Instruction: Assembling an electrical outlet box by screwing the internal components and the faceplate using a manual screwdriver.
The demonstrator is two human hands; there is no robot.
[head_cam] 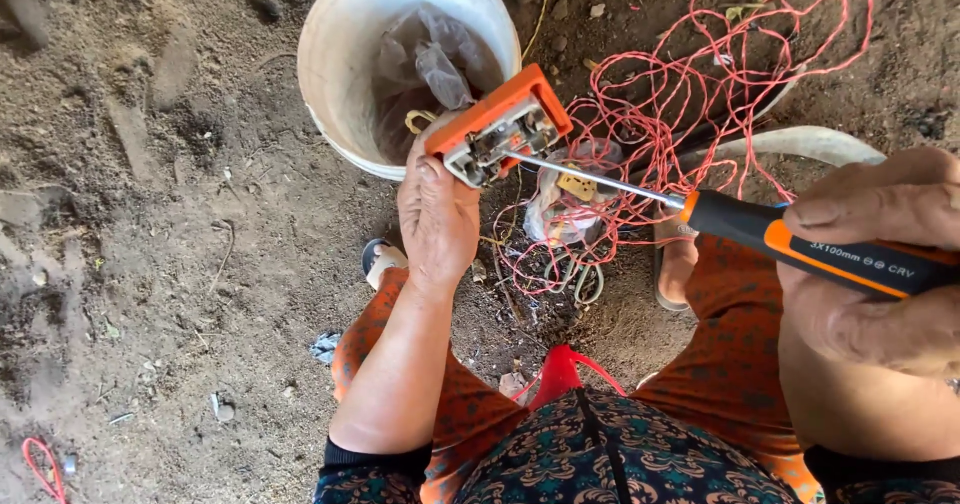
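My left hand [437, 214] grips an orange electrical socket part [497, 124] and holds it up with its back, showing metal contacts, turned toward me. My right hand [880, 264] is closed around the black and orange handle of a screwdriver [800, 244]. The thin metal shaft [590, 177] runs left, and its tip rests in the socket part's terminals.
A white plastic bucket [340, 44] with crumpled clear plastic inside stands on the dirt just behind the socket part. A tangle of red wire [700, 74] lies at the right, over a small plastic bag [570, 199]. My knees in orange patterned cloth and sandalled feet are below.
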